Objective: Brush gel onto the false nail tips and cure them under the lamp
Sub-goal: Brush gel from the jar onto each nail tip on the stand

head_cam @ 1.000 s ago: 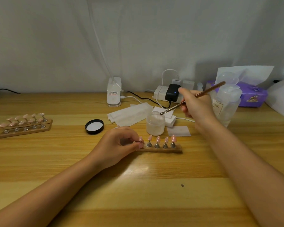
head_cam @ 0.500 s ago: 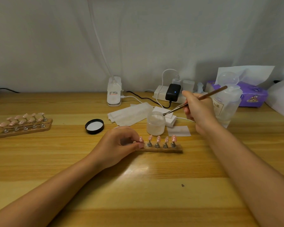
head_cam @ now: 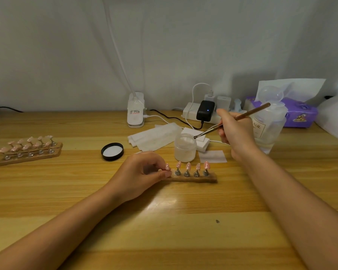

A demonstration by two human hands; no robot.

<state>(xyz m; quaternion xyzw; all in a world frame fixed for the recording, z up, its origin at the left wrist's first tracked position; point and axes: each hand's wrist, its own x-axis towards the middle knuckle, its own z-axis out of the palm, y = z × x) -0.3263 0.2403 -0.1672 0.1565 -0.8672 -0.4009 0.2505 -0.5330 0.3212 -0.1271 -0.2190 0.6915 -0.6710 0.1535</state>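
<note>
A wooden strip (head_cam: 200,179) with several pink false nail tips (head_cam: 188,166) on metal stands lies at the table's middle. My left hand (head_cam: 140,175) pinches its left end. My right hand (head_cam: 235,131) grips a thin brush (head_cam: 230,121); its tip sits at the rim of an open clear gel jar (head_cam: 185,148) just behind the strip. The jar's black lid (head_cam: 112,151) lies upside down to the left. A white lamp (head_cam: 335,114) shows partly at the right edge.
A second wooden holder (head_cam: 30,152) with several nail tips lies at the left. White wipes (head_cam: 154,138), a small white pad (head_cam: 212,156), a clear bottle (head_cam: 269,129), a purple tissue box (head_cam: 300,114), a power strip with a black adapter (head_cam: 205,111) and a white clip device (head_cam: 136,112) stand behind.
My right hand has come down and slightly right, bringing the brush tip from above the jar to its rim. My left hand and the strip have stayed still.
</note>
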